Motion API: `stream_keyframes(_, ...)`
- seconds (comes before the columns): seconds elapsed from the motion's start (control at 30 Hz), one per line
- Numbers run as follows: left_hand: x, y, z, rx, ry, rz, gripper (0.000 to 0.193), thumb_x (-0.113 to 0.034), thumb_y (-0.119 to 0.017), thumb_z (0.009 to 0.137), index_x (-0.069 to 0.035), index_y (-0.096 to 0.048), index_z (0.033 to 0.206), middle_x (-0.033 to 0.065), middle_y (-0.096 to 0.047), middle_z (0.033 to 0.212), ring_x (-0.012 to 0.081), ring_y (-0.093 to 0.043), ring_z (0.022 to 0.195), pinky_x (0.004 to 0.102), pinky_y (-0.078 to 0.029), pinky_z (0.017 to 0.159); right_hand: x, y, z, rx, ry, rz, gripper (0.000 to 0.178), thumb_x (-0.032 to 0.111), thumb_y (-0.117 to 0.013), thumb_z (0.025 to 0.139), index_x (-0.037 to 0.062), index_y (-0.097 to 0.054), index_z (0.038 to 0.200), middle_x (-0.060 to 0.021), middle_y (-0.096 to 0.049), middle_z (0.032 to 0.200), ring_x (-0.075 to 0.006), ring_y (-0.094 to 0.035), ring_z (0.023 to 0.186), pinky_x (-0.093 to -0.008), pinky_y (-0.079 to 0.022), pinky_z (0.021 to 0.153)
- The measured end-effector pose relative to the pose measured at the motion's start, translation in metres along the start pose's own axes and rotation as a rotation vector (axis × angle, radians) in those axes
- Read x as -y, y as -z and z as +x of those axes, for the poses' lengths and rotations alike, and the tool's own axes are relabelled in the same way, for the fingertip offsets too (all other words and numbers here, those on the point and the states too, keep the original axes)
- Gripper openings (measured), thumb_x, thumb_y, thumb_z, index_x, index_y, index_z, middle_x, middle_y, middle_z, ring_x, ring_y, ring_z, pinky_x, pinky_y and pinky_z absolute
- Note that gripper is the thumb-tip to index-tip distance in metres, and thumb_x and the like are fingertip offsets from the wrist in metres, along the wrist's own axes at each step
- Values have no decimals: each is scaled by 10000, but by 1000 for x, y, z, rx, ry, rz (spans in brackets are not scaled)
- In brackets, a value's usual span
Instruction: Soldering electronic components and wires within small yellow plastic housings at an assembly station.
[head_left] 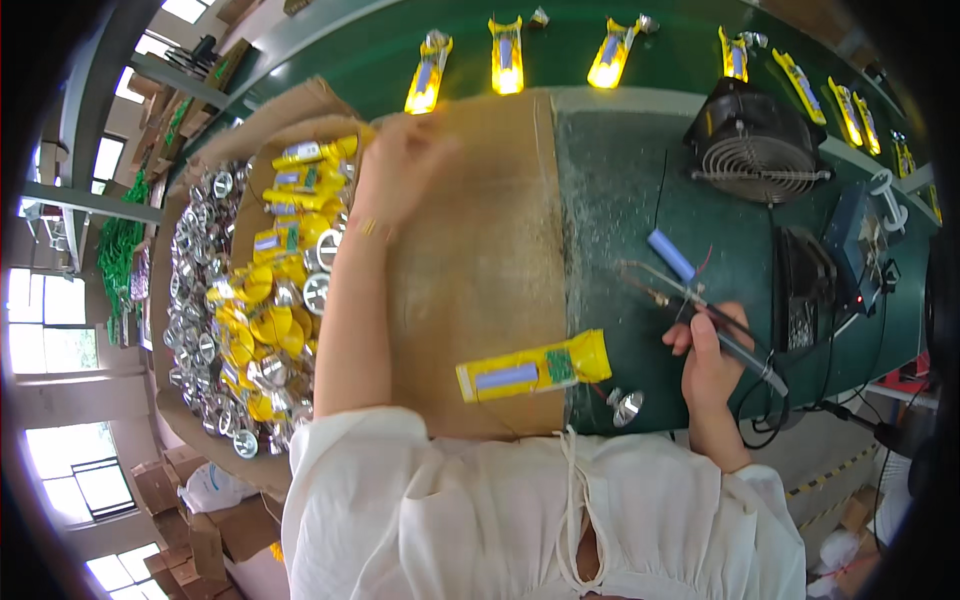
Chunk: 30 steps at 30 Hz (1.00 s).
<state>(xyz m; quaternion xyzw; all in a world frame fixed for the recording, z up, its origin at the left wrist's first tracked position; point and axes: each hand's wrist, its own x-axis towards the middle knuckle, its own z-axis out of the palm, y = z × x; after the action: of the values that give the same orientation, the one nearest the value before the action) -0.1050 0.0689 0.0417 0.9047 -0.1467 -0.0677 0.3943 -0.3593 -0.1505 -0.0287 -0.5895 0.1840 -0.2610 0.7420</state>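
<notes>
My left hand (405, 160) is stretched forward over the far end of the cardboard, smeared by motion, so its fingers cannot be read. Just beyond it lies a yellow housing (428, 75) with a glowing end. My right hand (710, 350) is closed on a soldering iron (683, 308), its tip pointing to the upper left. A long thin metal tool (740, 352), perhaps tweezers, lies along the same hand. Close to the tip is a loose blue cylindrical battery (671, 255) with thin wires. In front of me rests a yellow housing (530, 368) with a battery and green circuit board, wired to a silver reflector (625, 407).
A cardboard box (215, 165) at left holds many silver reflectors (200, 290) and yellow housings (290, 230). Several more yellow housings (506, 55) line the far green surface. At right stand a black fan (755, 145), a soldering station (855, 245) and cables (765, 425).
</notes>
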Motion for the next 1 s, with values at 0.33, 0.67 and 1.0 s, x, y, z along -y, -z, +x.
stream_keyframes(0.33,18,-17,-194,361,-388,250,542,-48,-671,629,-75,-518,1149,135,-512,1058,313,-505,937,367,-428,824,12,-13,-24,124,29,-13,113,75,-536,820,-20,-492,861,-82,-508,607,-152,-508,504,-258,-435,486)
stream_keyframes(0.67,21,-35,-192,85,-794,292,180,-78,-671,640,-90,-662,820,27,-571,821,212,-538,734,318,-457,645,22,-11,-58,156,22,-20,116,72,-549,814,-13,-480,852,-77,-502,619,-143,-500,498,-277,-457,484)
stream_keyframes(1.0,15,-57,-189,-13,-546,139,93,-74,-663,687,-51,-633,772,62,-568,778,230,-530,700,319,-444,621,14,-18,-65,256,-34,-81,132,71,-548,815,-14,-458,859,-99,-530,619,-164,-547,535,-250,-446,479)
